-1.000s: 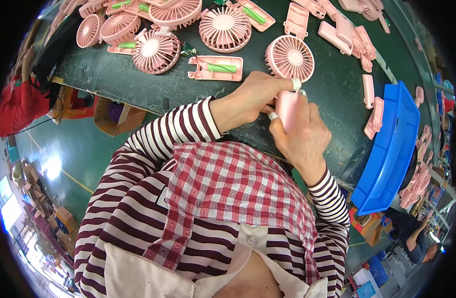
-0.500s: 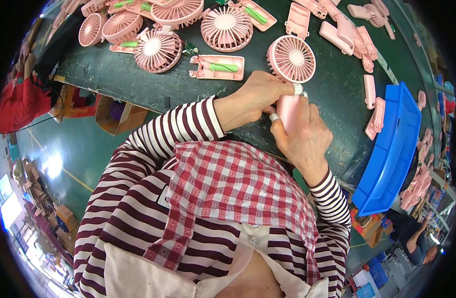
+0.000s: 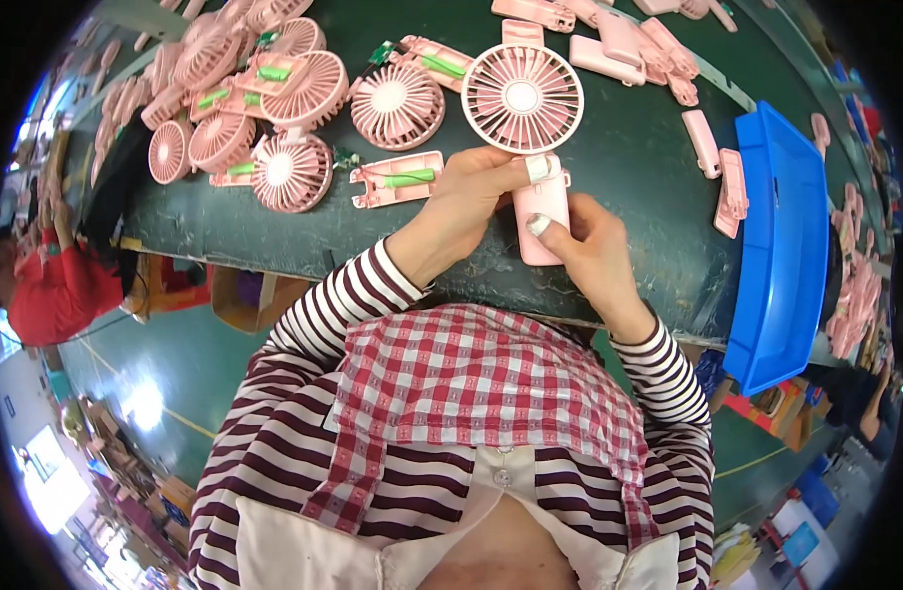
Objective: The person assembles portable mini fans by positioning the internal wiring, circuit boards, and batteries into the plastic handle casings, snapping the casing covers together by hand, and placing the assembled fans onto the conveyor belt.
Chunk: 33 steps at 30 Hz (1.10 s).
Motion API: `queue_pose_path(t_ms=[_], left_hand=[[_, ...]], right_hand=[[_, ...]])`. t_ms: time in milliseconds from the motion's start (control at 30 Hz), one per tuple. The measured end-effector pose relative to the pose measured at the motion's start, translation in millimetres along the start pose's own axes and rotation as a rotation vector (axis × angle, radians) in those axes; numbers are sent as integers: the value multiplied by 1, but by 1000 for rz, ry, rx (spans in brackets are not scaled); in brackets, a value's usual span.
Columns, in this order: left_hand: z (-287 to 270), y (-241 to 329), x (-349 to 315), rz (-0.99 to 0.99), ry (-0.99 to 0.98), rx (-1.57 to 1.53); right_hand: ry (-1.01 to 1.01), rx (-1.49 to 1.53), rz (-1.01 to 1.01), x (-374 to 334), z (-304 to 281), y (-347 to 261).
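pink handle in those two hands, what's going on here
A person is holding a pink handle over a dark green table. The left hand has its thumb across the handle's top, just below a round fan head; the right hand presses its thumb on the handle's face. More fan heads lie to the left, and a blue tray sits at the right.

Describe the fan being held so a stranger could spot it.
On the dark green table, look left of the blue tray. There the left hand and right hand grip a pink fan. Unlike the other fans farther left, it is held by its handle.
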<state>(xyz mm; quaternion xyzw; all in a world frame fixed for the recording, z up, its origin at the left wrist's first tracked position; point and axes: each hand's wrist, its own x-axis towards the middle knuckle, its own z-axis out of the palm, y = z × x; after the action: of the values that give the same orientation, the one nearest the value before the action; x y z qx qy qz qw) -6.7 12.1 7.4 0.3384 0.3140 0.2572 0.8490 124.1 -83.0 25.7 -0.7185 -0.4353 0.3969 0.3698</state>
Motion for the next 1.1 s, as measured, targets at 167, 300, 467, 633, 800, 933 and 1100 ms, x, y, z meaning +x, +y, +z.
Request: queue_pose_path(t_ms=[167, 300, 467, 633, 800, 933, 1100], left_hand=[[0, 0, 0, 17, -58, 6], [2, -2, -2, 83, -81, 35], [1, -4, -2, 148, -107, 46], [10, -2, -1, 159, -81, 1], [5, -4, 3, 160, -67, 6], [0, -6, 2, 198, -174, 17], [-4, -9, 3, 175, -199, 30]], right_hand=[[-219, 192, -22, 5, -2, 2], [-205, 202, -38, 3, -1, 4], [-183, 215, -49, 1, 1, 0], [-145, 278, 36, 5, 9, -3], [-96, 368, 27, 9, 13, -3], [-68, 388, -17, 10, 15, 1], [-67, 443, -13, 10, 15, 2]])
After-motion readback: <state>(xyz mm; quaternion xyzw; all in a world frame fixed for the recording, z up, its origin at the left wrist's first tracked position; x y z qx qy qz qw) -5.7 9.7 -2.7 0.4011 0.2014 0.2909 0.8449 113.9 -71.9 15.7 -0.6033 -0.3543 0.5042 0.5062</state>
